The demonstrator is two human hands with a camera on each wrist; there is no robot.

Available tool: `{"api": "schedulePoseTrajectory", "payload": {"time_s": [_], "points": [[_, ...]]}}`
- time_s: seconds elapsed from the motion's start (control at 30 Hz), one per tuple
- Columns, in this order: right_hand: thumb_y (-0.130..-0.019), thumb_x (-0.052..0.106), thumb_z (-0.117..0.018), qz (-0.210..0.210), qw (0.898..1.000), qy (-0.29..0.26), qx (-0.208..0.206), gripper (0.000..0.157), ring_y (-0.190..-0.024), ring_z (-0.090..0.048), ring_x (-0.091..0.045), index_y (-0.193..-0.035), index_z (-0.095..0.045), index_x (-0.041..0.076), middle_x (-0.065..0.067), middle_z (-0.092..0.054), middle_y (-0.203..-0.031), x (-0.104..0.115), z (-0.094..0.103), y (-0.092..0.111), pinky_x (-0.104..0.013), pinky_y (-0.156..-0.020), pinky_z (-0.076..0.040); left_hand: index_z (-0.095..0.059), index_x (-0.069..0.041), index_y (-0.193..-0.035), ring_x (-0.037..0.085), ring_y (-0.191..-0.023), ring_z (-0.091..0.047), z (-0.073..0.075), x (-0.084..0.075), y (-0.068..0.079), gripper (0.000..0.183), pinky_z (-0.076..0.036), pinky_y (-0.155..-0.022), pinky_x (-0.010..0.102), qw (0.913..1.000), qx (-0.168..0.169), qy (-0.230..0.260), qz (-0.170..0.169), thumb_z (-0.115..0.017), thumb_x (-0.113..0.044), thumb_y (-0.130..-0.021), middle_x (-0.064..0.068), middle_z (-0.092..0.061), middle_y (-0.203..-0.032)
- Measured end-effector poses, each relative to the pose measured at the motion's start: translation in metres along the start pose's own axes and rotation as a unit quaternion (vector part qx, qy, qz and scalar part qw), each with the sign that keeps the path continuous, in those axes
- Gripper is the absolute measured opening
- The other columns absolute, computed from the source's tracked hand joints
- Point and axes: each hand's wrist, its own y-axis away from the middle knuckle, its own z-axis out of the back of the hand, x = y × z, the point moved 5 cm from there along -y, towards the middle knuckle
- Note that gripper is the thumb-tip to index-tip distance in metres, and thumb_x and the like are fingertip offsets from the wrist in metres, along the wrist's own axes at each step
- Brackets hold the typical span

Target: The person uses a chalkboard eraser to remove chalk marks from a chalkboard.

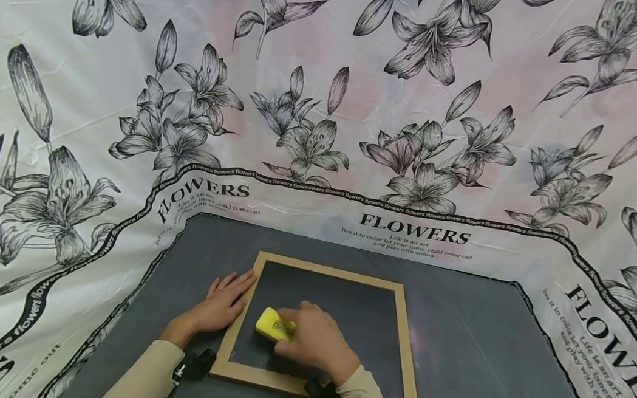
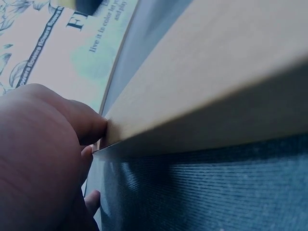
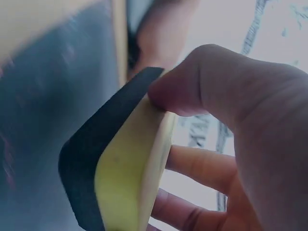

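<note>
A small chalkboard (image 1: 339, 304) with a light wooden frame (image 1: 336, 271) lies flat on the dark grey table. My right hand (image 1: 318, 339) grips a yellow board eraser (image 1: 269, 322) over the left part of the board. Thumb and fingers hold the eraser (image 3: 122, 168) from opposite sides in the right wrist view, its dark felt pad (image 3: 79, 166) facing the board. My left hand (image 1: 217, 305) rests on the frame's left side, fingers stretched out toward the upper left corner. Close up, the thumb of that hand touches the wooden edge (image 2: 192, 72).
Faint reddish marks show on the board surface in the right wrist view. A white cloth (image 1: 322, 144) printed with black lilies and lettering surrounds the grey tabletop (image 1: 468, 342) at the back and sides. Dark straps with small devices (image 1: 193, 365) sit at both wrists.
</note>
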Motion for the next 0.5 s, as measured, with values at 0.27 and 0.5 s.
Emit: {"api": "schedulePoseTrajectory", "payload": {"time_s": [0.27, 0.5], "points": [[-0.089, 0.033, -0.080, -0.070, 0.993, -0.022, -0.098, 0.057, -0.074, -0.052, -0.011, -0.144, -0.075, 0.016, 0.000, -0.071, -0.099, -0.036, 0.053, 0.015, -0.028, -0.063, -0.044, -0.041, -0.009, -0.170, 0.056, -0.163, -0.025, -0.003, 0.004, -0.004, 0.061, -0.006, -0.123, 0.081, 0.9999, 0.007, -0.005, 0.009, -0.056, -0.016, -0.111, 0.015, -0.034, -0.179], [-0.092, 0.032, -0.080, -0.143, 0.979, -0.034, -0.142, 0.060, -0.081, -0.061, -0.012, -0.148, -0.071, 0.013, -0.004, -0.078, -0.107, -0.073, 0.092, 0.037, -0.033, -0.069, -0.051, -0.040, -0.009, -0.171, 0.055, -0.164, -0.023, -0.002, 0.002, -0.003, 0.061, -0.004, -0.124, 0.080, 0.9998, 0.014, 0.004, 0.013, -0.055, -0.017, -0.112, 0.015, -0.032, -0.180]]}}
